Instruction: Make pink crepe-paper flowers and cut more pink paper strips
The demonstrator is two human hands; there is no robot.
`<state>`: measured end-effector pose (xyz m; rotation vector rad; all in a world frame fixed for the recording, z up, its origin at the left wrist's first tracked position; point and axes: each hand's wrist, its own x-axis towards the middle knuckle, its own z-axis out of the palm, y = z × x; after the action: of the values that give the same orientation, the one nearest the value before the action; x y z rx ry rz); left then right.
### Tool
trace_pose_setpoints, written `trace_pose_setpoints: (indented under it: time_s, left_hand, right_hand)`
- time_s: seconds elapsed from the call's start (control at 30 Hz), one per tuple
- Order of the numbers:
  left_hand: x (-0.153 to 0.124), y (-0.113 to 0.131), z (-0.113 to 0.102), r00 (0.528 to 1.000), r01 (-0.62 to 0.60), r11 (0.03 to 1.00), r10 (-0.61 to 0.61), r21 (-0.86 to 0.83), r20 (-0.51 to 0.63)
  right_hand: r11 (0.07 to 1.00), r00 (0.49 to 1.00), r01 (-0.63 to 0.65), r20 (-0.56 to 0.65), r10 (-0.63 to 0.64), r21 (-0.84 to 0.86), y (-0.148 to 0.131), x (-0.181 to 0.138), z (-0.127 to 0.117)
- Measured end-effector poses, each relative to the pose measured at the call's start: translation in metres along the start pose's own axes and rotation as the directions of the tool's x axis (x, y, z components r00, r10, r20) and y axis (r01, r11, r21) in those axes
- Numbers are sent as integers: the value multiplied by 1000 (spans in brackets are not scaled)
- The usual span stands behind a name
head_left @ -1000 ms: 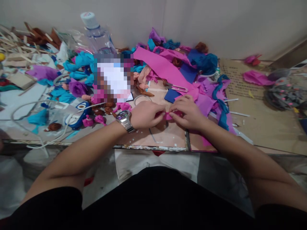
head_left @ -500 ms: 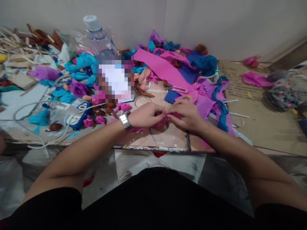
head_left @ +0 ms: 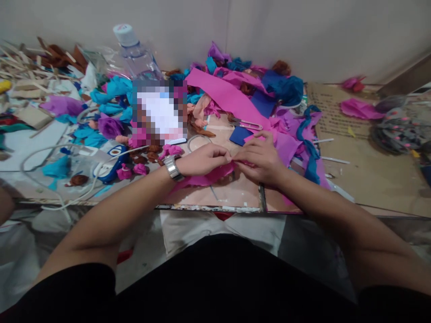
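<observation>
While both hands meet over the desk (head_left: 247,197), the head view shows a pink strip (head_left: 210,177) at their fingertips, its loose length trailing under the left hand (head_left: 204,160) toward the near edge. The left hand has thumb and fingers pinched together on the strip's far end; the right hand (head_left: 258,158) closes its fingertips on the same spot, though the exact fold between them is hidden.

Thin and creased, the strip looks like crepe paper, so it probably weighs almost nothing, bends softly and grips dry skin without slipping. It likely tears if pulled hard, so a light pinch close to the gathered end seems best, leaving the trailing part unstretched. Just beyond the right hand lie a blue piece (head_left: 239,135) and small snips (head_left: 247,124), near a broad pink sheet (head_left: 232,99) that looks equally soft.
</observation>
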<state>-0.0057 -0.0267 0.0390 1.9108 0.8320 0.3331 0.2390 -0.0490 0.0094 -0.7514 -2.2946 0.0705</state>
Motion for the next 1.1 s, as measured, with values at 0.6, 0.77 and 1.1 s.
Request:
trace_pose_setpoints:
  time_s: [0.6, 0.77, 1.1]
  left_hand:
    - [-6, 6, 13, 954, -116, 831, 245, 543, -172]
    - [-6, 3, 16, 937, -138, 702, 321, 698, -138]
    - [-5, -1, 19, 917, -165, 629, 380, 760, -116]
  right_hand:
    - [991, 989, -133, 58, 133, 4, -3, 2, 2]
    - [986, 987, -154, 47, 151, 58, -3, 2, 4]
    - [982, 984, -173, 63, 169, 77, -6, 5, 2]
